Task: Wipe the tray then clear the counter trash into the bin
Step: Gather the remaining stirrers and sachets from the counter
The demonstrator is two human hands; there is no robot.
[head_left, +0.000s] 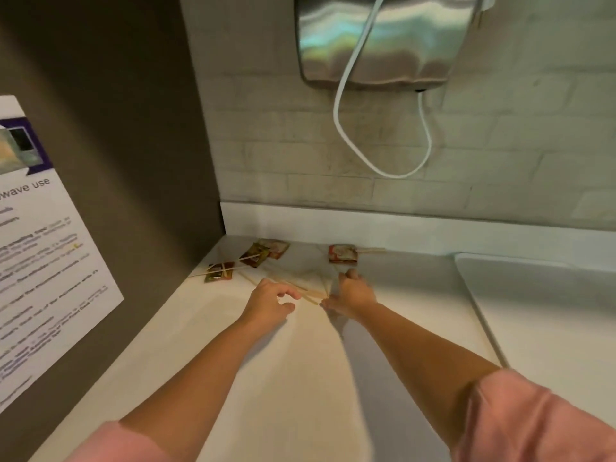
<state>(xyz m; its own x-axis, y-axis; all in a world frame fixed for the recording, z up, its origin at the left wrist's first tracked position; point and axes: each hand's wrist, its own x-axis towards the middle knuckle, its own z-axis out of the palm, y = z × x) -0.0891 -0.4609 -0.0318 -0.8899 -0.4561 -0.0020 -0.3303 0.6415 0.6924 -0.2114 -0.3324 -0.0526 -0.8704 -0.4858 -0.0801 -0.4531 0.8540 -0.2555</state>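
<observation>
Facing littered white counter (266, 378), tiled wall (500, 145)

Shared kitchenette: posted microwave-use notice (50, 261), white counter (266, 378) (brick-tile wall (266, 145) behind).

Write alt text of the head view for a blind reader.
Two bare hands reach across a white counter to scattered wooden sticks and sauce packets by the back wall, left hand curled, right hand flat. A steel wall unit hangs above.
</observation>
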